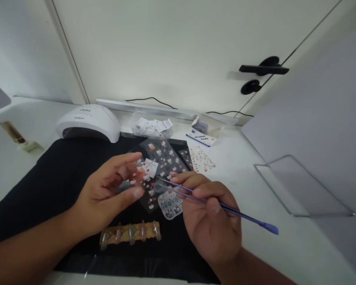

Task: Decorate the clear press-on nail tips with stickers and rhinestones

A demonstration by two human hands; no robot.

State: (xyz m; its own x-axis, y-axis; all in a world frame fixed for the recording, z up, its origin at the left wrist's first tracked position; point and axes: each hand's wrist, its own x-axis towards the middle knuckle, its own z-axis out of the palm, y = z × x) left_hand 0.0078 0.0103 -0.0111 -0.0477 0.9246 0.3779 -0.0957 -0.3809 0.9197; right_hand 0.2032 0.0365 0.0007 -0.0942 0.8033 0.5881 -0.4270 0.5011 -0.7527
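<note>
My right hand (213,213) grips a pair of purple tweezers (201,201), their two tips apart and pointing left. My left hand (106,190) is held with thumb and index finger spread, and I see nothing between them. Behind its fingers lie clear sticker sheets (166,158) with small cartoon figures and a small white paper piece (150,168). A clear case of rhinestones (170,205) sits beneath the tweezer tips. Nearer me, several glossy press-on nails (131,234) are lined up across a tan strip (150,233).
A white nail lamp (89,120) stands at the back left, with a polish bottle (31,147) further left. Behind the sheets are a clear box of white packets (152,126) and an alcohol pads box (202,136). A wire frame (305,215) stands at right. Black cloth (47,186) covers the table.
</note>
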